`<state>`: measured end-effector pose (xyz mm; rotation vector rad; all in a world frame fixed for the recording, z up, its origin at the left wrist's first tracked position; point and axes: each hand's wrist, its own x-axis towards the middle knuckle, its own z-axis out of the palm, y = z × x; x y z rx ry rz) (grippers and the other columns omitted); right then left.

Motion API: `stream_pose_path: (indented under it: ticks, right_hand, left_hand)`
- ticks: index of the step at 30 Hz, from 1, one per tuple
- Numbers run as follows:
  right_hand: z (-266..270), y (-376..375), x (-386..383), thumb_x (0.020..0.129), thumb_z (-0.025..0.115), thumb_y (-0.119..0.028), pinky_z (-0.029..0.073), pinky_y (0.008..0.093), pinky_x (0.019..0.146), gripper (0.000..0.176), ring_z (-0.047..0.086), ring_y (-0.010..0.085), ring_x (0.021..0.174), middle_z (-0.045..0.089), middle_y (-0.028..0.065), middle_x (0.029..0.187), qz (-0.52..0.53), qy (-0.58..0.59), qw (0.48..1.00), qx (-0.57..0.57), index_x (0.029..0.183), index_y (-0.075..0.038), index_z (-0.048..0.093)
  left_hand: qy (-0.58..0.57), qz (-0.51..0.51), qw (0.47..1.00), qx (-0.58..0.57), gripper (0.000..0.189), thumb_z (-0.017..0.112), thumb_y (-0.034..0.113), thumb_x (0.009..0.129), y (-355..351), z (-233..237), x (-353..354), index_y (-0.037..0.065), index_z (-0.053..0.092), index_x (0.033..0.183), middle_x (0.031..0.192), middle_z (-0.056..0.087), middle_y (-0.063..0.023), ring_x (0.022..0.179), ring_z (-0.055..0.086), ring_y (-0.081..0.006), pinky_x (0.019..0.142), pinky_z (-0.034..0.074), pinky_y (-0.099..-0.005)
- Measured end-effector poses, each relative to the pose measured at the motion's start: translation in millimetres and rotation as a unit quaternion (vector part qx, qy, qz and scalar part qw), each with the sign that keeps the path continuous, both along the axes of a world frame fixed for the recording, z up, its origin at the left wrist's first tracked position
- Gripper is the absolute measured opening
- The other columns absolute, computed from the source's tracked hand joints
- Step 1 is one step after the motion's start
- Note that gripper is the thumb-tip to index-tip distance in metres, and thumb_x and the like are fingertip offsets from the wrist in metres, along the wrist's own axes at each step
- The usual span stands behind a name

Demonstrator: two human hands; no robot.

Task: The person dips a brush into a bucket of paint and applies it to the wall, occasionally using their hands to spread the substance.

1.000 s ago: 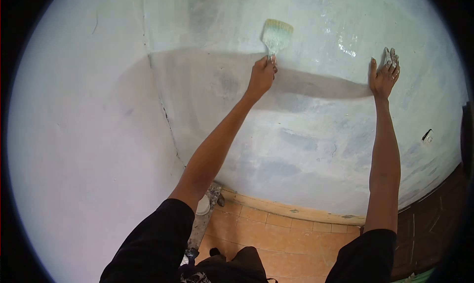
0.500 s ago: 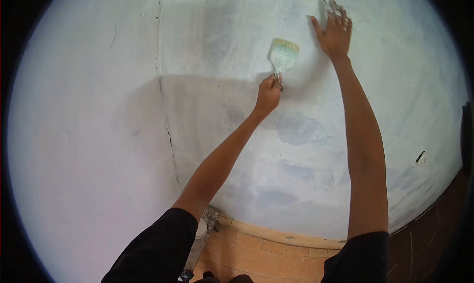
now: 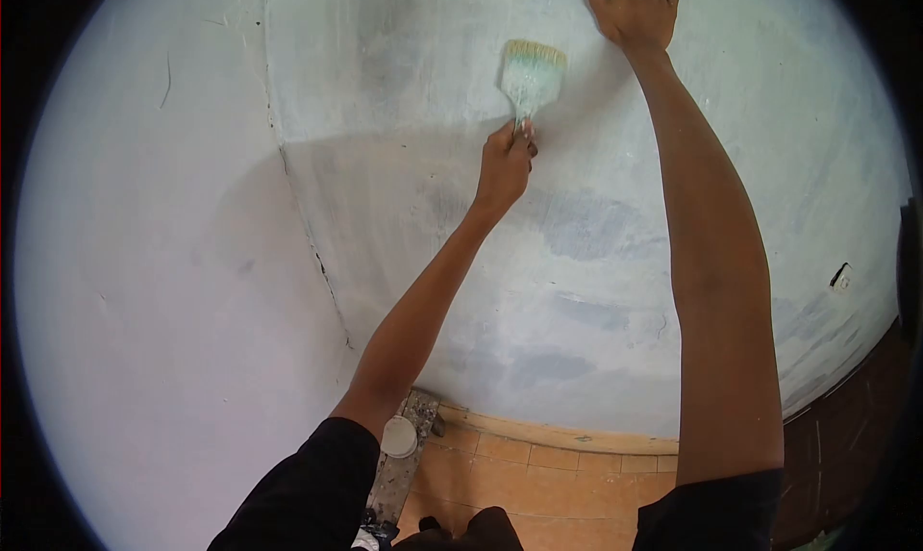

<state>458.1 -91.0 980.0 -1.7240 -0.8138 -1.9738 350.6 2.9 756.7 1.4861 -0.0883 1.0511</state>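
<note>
My left hand (image 3: 507, 162) is wrapped round the handle of a wide paintbrush (image 3: 532, 75), its bristles pointing up. The brush is coated in pale green-white paint, with yellowish bristle tips, and lies close against the wall (image 3: 461, 234). Higher and to the right, my right hand (image 3: 638, 11) is spread on the wall with fingers apart, the fingertips partly cut off by the top of the view. White paint spots show on its fingers. The wall is whitish with uneven bluish-grey patches.
A cracked corner line (image 3: 306, 214) runs down the left, where another pale wall (image 3: 144, 291) meets this one. Below are orange floor tiles (image 3: 500, 488) and a stained plank (image 3: 392, 479) bearing a round white container (image 3: 399, 437). A socket (image 3: 841, 277) sits at right.
Both hands sit higher in the view, and the right hand's fingertips now reach past the top edge. The view has shifted, showing more of the plank and white container.
</note>
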Motion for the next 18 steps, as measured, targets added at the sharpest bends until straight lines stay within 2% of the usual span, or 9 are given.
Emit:
stream_pose_path:
  ticks: [5,8,11,14,17,18]
  right_hand:
    - [0.6,2.9,-2.3,0.092,0.042,-0.059,0.012,0.0501,0.118,0.070,0.020,0.0315,0.144,0.026,0.0092,0.156,0.004,0.008,1.000,0.003,0.149,-0.019,0.031]
    - [0.6,-1.3,-7.4,0.092,0.042,-0.060,0.012,0.0496,0.118,0.071,0.020,0.0315,0.144,0.026,0.0096,0.156,-0.001,0.023,1.000,0.000,0.149,-0.019,0.031]
    - [-1.1,-0.1,-8.5,0.092,0.041,-0.061,0.013,0.0492,0.118,0.072,0.021,0.0310,0.144,0.026,0.0097,0.156,0.000,0.020,1.000,0.000,0.149,-0.019,0.032]
    - [-1.7,1.8,-2.7,0.092,0.041,-0.061,0.015,0.0491,0.118,0.072,0.023,0.0305,0.143,0.028,0.0098,0.155,-0.004,0.003,1.000,0.012,0.148,-0.019,0.033]
    - [-0.2,2.5,1.5,0.091,0.041,-0.061,0.015,0.0492,0.118,0.072,0.023,0.0303,0.143,0.029,0.0099,0.154,0.001,-0.013,1.000,0.013,0.148,-0.018,0.033]
    - [-0.1,2.1,2.5,0.091,0.041,-0.061,0.015,0.0491,0.118,0.072,0.023,0.0303,0.143,0.029,0.0099,0.154,0.004,-0.015,1.000,0.014,0.148,-0.018,0.033]
  left_hand:
    - [0.043,-0.014,0.998,-0.033,0.025,0.042,0.016,0.101,-4.9,-105.0,-9.3,0.005,0.051,0.081,0.067,0.045,0.0034,0.057,0.038,-0.0026,0.048,0.032,-0.0210]
    - [0.046,-0.024,0.994,-0.096,0.023,0.043,0.016,0.100,-13.1,-106.9,-17.7,0.005,0.051,0.082,0.067,0.044,0.0045,0.056,0.036,-0.0021,0.048,0.031,-0.0201]
    - [-0.016,-0.058,0.997,-0.047,0.025,0.045,0.026,0.101,-14.9,-53.7,-6.6,0.011,0.051,0.082,0.066,0.044,0.0065,0.055,0.036,-0.0012,0.045,0.026,-0.0180]
    - [0.011,-0.080,0.997,-0.021,0.024,0.046,0.025,0.101,-15.9,-15.9,2.8,0.011,0.050,0.082,0.066,0.044,0.0067,0.056,0.036,-0.0012,0.046,0.026,-0.0178]
    - [-0.028,-0.052,0.998,-0.009,0.022,0.045,0.022,0.100,-20.6,-80.5,26.0,0.011,0.050,0.082,0.066,0.043,0.0065,0.056,0.036,-0.0013,0.047,0.027,-0.0180]
    - [-0.002,-0.035,0.999,0.000,0.021,0.043,0.016,0.099,-22.1,-108.6,23.8,0.006,0.049,0.081,0.066,0.044,0.0040,0.059,0.038,-0.0034,0.050,0.031,-0.0210]
